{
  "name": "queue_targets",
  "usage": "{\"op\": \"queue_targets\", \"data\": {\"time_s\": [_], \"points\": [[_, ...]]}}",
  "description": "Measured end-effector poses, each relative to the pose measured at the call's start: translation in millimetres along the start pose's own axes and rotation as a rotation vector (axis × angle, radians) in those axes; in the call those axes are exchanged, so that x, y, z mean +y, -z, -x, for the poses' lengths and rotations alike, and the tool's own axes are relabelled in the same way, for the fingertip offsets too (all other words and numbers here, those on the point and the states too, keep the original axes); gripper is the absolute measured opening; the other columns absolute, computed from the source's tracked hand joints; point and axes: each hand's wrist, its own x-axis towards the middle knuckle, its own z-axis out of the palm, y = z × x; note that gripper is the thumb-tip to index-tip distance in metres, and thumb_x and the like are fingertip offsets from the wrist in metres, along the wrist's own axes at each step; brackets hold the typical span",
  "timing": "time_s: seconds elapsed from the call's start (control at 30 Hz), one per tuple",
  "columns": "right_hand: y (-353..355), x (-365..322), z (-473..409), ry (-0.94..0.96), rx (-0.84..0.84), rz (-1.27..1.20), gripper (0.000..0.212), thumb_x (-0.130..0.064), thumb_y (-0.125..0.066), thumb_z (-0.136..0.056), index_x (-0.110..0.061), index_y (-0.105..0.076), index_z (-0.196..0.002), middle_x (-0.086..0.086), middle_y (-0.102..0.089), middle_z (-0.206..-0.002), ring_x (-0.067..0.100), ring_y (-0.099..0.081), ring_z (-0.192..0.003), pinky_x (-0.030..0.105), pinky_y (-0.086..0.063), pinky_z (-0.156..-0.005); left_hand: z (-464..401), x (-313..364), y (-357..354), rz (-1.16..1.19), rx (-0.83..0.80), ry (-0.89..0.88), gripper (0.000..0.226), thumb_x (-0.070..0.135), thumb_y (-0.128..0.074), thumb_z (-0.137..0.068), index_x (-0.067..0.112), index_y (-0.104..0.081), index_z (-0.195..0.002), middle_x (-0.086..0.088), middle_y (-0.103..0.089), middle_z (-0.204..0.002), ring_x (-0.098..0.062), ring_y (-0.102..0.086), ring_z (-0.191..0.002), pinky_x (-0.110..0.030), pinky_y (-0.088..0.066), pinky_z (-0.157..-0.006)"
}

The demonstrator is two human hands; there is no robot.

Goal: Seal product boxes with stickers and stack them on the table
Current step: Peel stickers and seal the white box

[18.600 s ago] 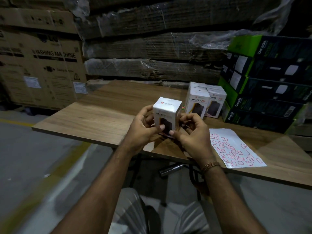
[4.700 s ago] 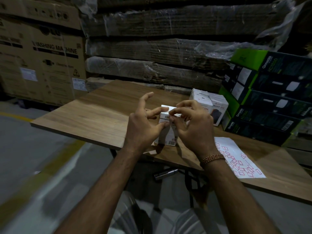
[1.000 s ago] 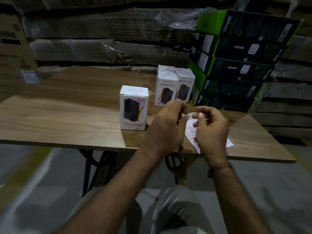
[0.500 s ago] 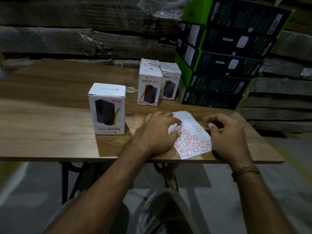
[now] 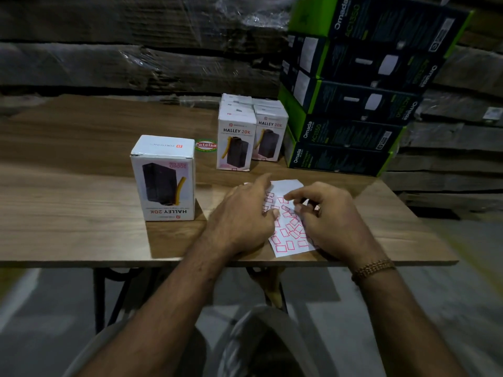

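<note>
Near the front edge of the wooden table, toward its right end, a white sticker sheet dotted with small red-outlined rectangular stickers is pinned flat by both hands. The left hand is laid on the sheet's left part, fingers loosely spread. The right hand is curled, thumb and forefinger brought close over a sticker; whether one is actually gripped cannot be made out. A beaded bracelet is worn on the right wrist. Left of the sheet, a white cardboard product box is stood upside down, its print inverted. Farther back, a cluster of matching boxes is grouped beside stacked green-and-black cartons, partly cut off above.
</note>
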Motion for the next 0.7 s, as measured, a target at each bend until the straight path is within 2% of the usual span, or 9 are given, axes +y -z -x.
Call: {"op": "queue_targets", "data": {"time_s": [0.07, 0.17, 0.37, 0.53, 0.7], "points": [[-1, -3, -4, 0.046, -0.082, 0.041, 0.034, -0.004, -0.069, -0.098, -0.027, -0.079, -0.122, -0.009, -0.066, -0.106, 0.002, -0.058, -0.093, 0.009, -0.044, -0.075, 0, 2, 1, 0.008, -0.010, 0.010, 0.084, 0.035, -0.069, -0.101, 0.032, -0.019, -0.168, 0.002, -0.046, -0.164, -0.026, -0.041, -0.151, -0.046, -0.043, -0.118], [-2, -6, -7, 0.091, -0.146, 0.120, 0.039, -0.004, -0.066, -0.100, -0.029, -0.077, -0.127, -0.008, -0.062, -0.110, 0.007, -0.056, -0.102, 0.024, -0.054, -0.082, 0, 4, 3, 0.005, -0.016, 0.017, 0.082, 0.032, -0.066, -0.103, 0.031, -0.017, -0.169, 0.002, -0.045, -0.166, -0.027, -0.037, -0.154, -0.047, -0.040, -0.122], [1, -7, -12, 0.132, -0.121, 0.147, 0.030, -0.005, -0.075, -0.095, -0.027, -0.083, -0.113, -0.007, -0.066, -0.106, 0.009, -0.061, -0.096, 0.035, -0.059, -0.081, 1, 6, 5, -0.006, -0.041, 0.029, 0.080, 0.031, -0.062, -0.105, 0.031, -0.015, -0.170, 0.004, -0.039, -0.170, -0.029, -0.025, -0.160, -0.048, -0.030, -0.126], [1, -5, -16, 0.138, -0.132, 0.159, 0.026, -0.006, -0.073, -0.095, -0.027, -0.082, -0.107, -0.011, -0.066, -0.102, 0.005, -0.060, -0.093, 0.029, -0.057, -0.080, 0, 5, 4, -0.008, -0.038, 0.034, 0.079, 0.032, -0.062, -0.104, 0.031, -0.018, -0.169, 0.003, -0.040, -0.169, -0.030, -0.027, -0.159, -0.048, -0.032, -0.125], [4, -6, -23, 0.142, -0.188, 0.194, 0.025, -0.009, -0.073, -0.096, -0.030, -0.081, -0.105, -0.012, -0.066, -0.103, 0.005, -0.060, -0.094, 0.028, -0.057, -0.081, 2, 8, 5, -0.061, -0.062, 0.029, 0.069, 0.034, -0.058, -0.107, 0.035, -0.025, -0.168, 0.004, -0.031, -0.174, -0.029, -0.019, -0.162, -0.046, -0.024, -0.129]]}}
